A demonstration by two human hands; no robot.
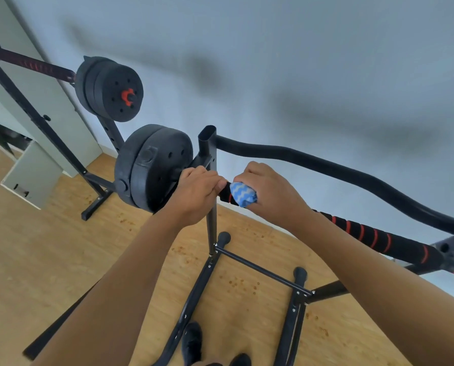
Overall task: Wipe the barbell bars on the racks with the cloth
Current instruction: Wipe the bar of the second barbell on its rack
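Barbell bar (373,233), black foam grip with red rings, lies across the near rack (212,220) and runs from the lower right up toward the centre of the view. Its left end carries black weight plates (152,167) just beside the rack's upright post. A curved black tube (326,167) passes behind the bar, roughly parallel to it.

Surface and room: the rack stands on a light wood-pattern floor (35,260) marked with small brown specks. A pale grey-blue wall (273,62) fills the upper part of the view. A second barbell (35,66) with black plates and a red collar rests on a second rack (30,114) at the upper left, well apart from the near one. A pale cabinet door (33,175) stands open at the left edge. Dark shoes (191,342) show at the bottom edge.

Left hand (197,194): fingers curled round the bar just beside the weight plates, at the upright post.

Right hand (270,191): fingers closed over a blue-and-white wave-pattern cloth (243,194), which is wrapped against the bar. The cloth sits just beside the left hand, with a short length of black grip showing between the two hands.
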